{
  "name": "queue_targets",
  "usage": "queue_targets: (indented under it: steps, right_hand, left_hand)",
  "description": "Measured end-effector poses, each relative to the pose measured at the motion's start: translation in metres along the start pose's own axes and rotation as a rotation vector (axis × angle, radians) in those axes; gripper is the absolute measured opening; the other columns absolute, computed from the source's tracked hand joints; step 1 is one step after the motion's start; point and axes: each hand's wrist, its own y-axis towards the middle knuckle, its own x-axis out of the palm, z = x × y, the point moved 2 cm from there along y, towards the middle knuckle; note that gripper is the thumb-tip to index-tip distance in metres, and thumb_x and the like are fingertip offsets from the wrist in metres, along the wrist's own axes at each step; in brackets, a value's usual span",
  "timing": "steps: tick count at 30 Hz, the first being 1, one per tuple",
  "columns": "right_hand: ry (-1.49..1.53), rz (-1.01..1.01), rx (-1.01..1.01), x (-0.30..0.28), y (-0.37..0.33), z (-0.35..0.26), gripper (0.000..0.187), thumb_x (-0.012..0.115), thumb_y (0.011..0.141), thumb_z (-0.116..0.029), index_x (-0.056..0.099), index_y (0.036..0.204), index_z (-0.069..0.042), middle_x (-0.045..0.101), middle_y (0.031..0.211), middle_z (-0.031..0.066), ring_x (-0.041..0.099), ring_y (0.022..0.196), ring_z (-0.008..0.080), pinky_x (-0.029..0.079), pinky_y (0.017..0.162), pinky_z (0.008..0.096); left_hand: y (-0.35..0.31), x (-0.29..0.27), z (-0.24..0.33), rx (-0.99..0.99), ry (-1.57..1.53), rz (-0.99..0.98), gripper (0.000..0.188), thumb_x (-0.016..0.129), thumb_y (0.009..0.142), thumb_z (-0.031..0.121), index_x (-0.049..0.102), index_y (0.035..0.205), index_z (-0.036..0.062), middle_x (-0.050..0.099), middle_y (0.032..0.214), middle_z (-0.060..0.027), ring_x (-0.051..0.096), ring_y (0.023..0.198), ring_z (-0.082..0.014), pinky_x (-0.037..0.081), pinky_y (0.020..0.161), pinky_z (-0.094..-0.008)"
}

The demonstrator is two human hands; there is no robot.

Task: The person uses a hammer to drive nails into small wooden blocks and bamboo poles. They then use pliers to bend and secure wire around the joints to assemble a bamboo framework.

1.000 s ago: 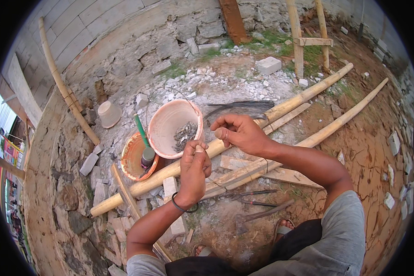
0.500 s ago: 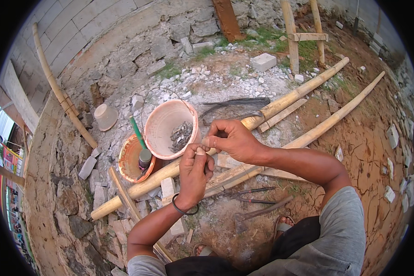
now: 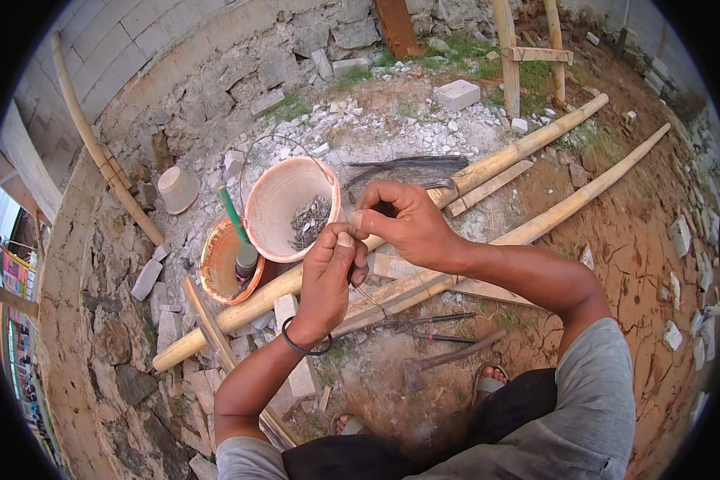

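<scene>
Head view: left hand [image 3: 328, 276], right hand [image 3: 404, 224] closer together, both grips pinching wire [image 3: 368, 298].

Bucket [image 3: 284, 210] w/ nails [image 3: 308, 220] far-left of hands; bowl [image 3: 220, 264] just left of it. Pole [image 3: 488, 168] runs near-left to far-right under hands. Pliers [image 3: 428, 326] & hammer [image 3: 436, 364] near, by feet.

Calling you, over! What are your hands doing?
Left hand and right hand together, pinching thin wire. Nail bucket just beyond. Bamboo pole underneath, nothing blocking.
</scene>
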Motion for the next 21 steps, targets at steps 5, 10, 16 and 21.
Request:
queue_targets:
  steps: [5,10,16,21]
  right_hand:
    - [0.058,0.114,-0.06,0.017,-0.002,0.012,0.017,0.06,0.096,-0.017,0.057,0.093,0.0,0.058,0.075,-0.0017,0.055,0.074,0.0051,0.047,0.066,0.024]
    - [0.129,-0.132,0.247,0.041,-0.032,0.029,0.022,0.052,0.1,-0.021,0.057,0.098,0.0,0.056,0.075,0.0009,0.054,0.077,0.0073,0.046,0.068,0.0265]
    - [-0.193,-0.268,0.144,0.013,-0.034,0.039,0.021,0.049,0.1,-0.018,0.061,0.098,-0.001,0.063,0.08,0.0065,0.057,0.072,0.0159,0.046,0.068,0.0316]
    - [-0.408,-0.282,0.18,-0.003,-0.034,0.042,0.021,0.05,0.099,-0.017,0.062,0.099,0.0,0.067,0.085,0.0103,0.061,0.074,0.0203,0.048,0.07,0.0349]
  left_hand:
    - [0.003,0.0,0.013,-0.017,-0.265,-0.039,0.01,0.045,0.104,0.021,0.049,0.107,0.012,0.042,0.077,0.0031,0.035,0.062,-0.0056,0.031,0.058,-0.0191]
    - [0.013,-0.007,0.027,0.167,-0.374,0.145,0.003,0.046,0.102,0.017,0.046,0.104,0.0145,0.045,0.078,0.0018,0.039,0.061,-0.0071,0.034,0.057,-0.0208]
    - [0.023,-0.047,0.05,0.181,-0.377,0.316,0.004,0.045,0.102,0.016,0.047,0.101,0.0128,0.041,0.072,0.0025,0.032,0.054,-0.0066,0.028,0.049,-0.0216]
    - [0.039,-0.102,0.083,0.344,-0.343,0.526,0.007,0.04,0.101,0.01,0.047,0.1,0.0124,0.039,0.07,0.003,0.029,0.052,-0.0065,0.027,0.047,-0.0224]
